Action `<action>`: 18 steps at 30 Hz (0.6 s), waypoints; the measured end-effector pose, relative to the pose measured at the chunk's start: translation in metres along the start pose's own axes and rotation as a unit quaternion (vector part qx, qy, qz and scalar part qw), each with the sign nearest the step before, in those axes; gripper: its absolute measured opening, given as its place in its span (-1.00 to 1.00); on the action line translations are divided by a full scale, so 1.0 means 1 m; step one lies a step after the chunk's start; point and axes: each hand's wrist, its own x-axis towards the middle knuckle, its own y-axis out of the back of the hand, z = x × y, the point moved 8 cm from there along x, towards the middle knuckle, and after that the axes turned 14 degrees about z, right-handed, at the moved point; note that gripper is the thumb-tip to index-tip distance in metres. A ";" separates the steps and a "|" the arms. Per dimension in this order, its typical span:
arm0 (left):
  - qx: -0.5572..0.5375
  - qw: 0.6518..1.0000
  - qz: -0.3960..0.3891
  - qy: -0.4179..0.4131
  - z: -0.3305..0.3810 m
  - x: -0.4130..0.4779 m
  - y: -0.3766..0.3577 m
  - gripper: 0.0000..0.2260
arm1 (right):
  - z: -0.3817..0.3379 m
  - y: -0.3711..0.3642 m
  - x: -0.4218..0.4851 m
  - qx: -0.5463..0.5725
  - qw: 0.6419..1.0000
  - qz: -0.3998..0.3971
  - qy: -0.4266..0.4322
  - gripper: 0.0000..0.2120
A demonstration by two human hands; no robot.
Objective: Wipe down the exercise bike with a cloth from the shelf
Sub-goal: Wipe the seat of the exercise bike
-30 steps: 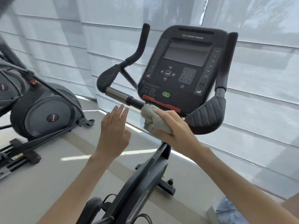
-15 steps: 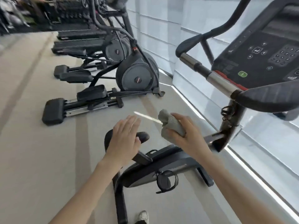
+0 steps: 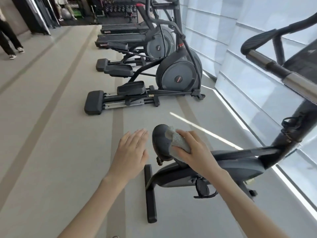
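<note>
The dark exercise bike (image 3: 240, 162) stands to my right, its handlebar (image 3: 267, 62) rising at the upper right. Its black saddle (image 3: 160, 143) sits just in front of me. My right hand (image 3: 193, 152) grips a bunched grey cloth (image 3: 178, 140) and holds it against the saddle's right side. My left hand (image 3: 132, 153) hovers flat beside the saddle's left edge, fingers straight, holding nothing. The bike's console is mostly cut off at the right edge.
An elliptical trainer (image 3: 171, 78) stands ahead on the grey floor, with more machines (image 3: 137, 31) behind it. A window wall with blinds (image 3: 240, 40) runs along the right. A person's legs (image 3: 8, 40) show at the far left.
My view has swung left and down from the console. My right hand carried the cloth from under the console down onto the saddle. My left hand followed, staying flat.
</note>
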 end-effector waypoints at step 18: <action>-0.062 0.990 -0.068 -0.106 -0.220 0.009 -0.008 -0.55 | -0.081 -0.172 0.044 -0.029 0.987 0.106 -0.121 -0.67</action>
